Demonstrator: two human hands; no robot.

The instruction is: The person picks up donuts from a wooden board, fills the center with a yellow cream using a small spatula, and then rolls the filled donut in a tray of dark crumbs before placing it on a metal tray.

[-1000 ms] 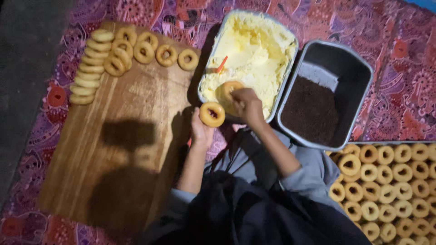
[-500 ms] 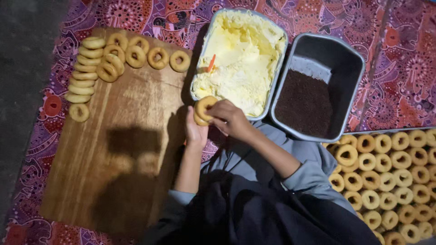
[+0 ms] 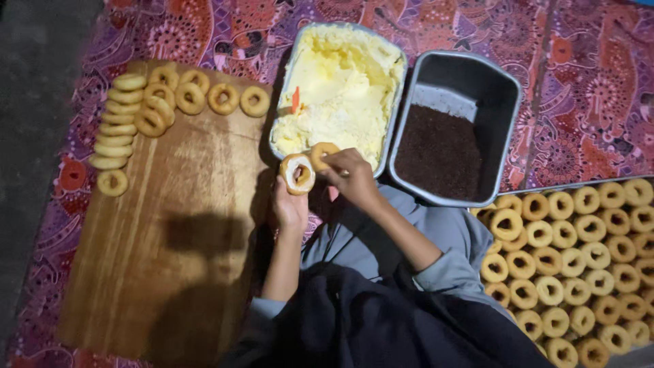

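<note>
My left hand [image 3: 289,208] holds a ring donut half [image 3: 298,174] upright, its face spread with pale cream. Just to its right, my right hand [image 3: 354,178] pinches a second plain donut piece [image 3: 321,152] at the near rim of the cream tray [image 3: 394,102]. The two pieces are close together but apart. That metal tray is full of yellow-white cream, and an orange-handled tool [image 3: 296,100] stands in the cream. Both hands hover over the gap between the wooden board and the tray.
A wooden board [image 3: 170,232] on the left carries several finished donuts [image 3: 150,109] along its far and left edges. A metal tray of dark brown sprinkles [image 3: 443,146] sits right of the cream. A tray packed with plain donuts [image 3: 579,252] lies at the right. A patterned cloth [image 3: 586,82] is underneath.
A second ago my right hand held a piece over the cream while the left held a donut. The hands then came together, and now the two pieces are held apart, cream showing.
</note>
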